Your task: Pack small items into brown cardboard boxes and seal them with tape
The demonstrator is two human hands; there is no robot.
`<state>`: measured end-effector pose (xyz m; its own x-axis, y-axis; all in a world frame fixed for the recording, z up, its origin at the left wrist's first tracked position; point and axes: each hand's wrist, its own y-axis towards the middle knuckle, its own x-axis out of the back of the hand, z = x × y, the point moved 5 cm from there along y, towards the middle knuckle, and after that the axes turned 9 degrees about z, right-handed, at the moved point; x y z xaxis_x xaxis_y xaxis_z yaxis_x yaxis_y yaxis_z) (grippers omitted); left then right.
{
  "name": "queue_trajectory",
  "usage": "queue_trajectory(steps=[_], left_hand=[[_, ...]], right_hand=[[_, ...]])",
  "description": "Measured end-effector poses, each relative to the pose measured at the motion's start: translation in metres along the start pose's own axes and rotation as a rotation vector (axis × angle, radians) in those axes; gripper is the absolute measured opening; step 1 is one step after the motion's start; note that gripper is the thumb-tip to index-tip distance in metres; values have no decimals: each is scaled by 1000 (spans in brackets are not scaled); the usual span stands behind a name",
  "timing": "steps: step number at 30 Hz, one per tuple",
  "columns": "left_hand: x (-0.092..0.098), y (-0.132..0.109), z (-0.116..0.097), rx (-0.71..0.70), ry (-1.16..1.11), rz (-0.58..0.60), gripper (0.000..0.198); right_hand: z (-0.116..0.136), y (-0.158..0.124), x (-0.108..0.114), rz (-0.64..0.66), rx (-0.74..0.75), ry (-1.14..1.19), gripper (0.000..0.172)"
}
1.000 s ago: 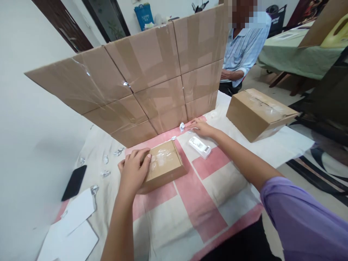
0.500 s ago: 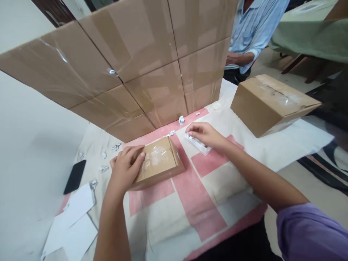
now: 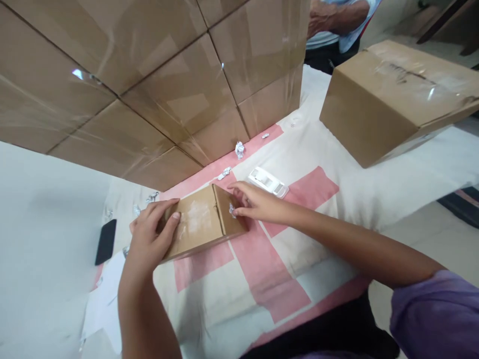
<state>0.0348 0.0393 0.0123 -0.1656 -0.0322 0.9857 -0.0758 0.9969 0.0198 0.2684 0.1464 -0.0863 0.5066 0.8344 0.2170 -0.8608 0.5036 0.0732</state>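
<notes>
A small taped cardboard box (image 3: 198,219) lies on the cloth in front of me. My left hand (image 3: 153,229) grips its left end, thumb on top and fingers over the far side. At the box's right end is my right hand (image 3: 249,202), index finger and thumb apart. The thumb tip meets a crumpled silvery-white scrap (image 3: 232,210) on that end face; whether the scrap is stuck there cannot be made out. Just beyond the right hand, a white plastic device (image 3: 267,181) with slots lies on the cloth.
A wall of taped cardboard boxes (image 3: 157,99) stands behind. Another carton (image 3: 374,109) is at right, near a seated person (image 3: 333,22). Crumpled scraps (image 3: 240,149) lie along the wall's foot. A black phone-like slab (image 3: 106,242) and white paper sheets (image 3: 103,304) are at left.
My right hand has let go of the white plastic device and moved left to the small box's end. My left hand stays on the box. The view has tipped downward.
</notes>
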Motion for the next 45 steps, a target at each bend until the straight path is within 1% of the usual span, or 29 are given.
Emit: queue_trajectory(steps=[1, 2, 3, 5, 8, 10, 12, 14, 17, 22, 26, 28, 32, 36, 38, 40, 42, 44, 45], left_hand=[[0, 1, 0, 3, -10, 4, 33], [0, 1, 1, 7, -35, 9, 32], [1, 2, 1, 7, -63, 15, 31], [1, 4, 2, -21, -95, 31, 30], [1, 4, 4, -59, -123, 48, 27], [2, 4, 4, -72, -129, 50, 26], [2, 4, 4, -80, -129, 49, 26], [2, 4, 3, -83, -129, 46, 27], [2, 5, 3, -69, -109, 51, 28], [3, 7, -1, -48, -93, 59, 26], [4, 5, -2, -49, -114, 40, 25], [4, 4, -1, -54, -117, 40, 25], [4, 4, 0, -70, -101, 43, 27], [4, 3, -3, -67, -99, 33, 28], [5, 3, -4, -65, -101, 24, 27], [5, 2, -4, -64, -104, 17, 26], [6, 1, -5, -65, -111, 10, 26], [7, 1, -5, -71, -123, 8, 25], [7, 1, -6, -73, -130, 7, 25]], right_hand=[[-1, 1, 0, 24, -3, 15, 61], [-2, 1, -1, 61, 1, 43, 63], [-2, 2, -2, 108, 10, 76, 61], [-3, 4, -4, 164, 16, 135, 50], [-7, 5, -5, 145, 17, 187, 37], [-8, 3, -7, 155, 24, 211, 33], [-7, 1, -9, 182, 30, 208, 35], [-5, -1, -10, 199, 33, 178, 42], [-3, -2, -12, 185, 24, 129, 49], [-4, -1, -14, 178, 28, 123, 47], [-5, -2, -12, 247, 35, 144, 51], [-5, -2, -10, 269, 30, 159, 49], [-6, -2, -10, 223, 20, 148, 45], [-3, 0, -12, 180, 7, 105, 47], [-1, -2, -8, 155, -44, 36, 49], [-3, -6, -3, 155, -164, -111, 39], [-5, -13, -2, 237, -267, -274, 23], [-5, -19, -6, 340, -269, -371, 9], [-4, -21, -7, 369, -246, -401, 9]])
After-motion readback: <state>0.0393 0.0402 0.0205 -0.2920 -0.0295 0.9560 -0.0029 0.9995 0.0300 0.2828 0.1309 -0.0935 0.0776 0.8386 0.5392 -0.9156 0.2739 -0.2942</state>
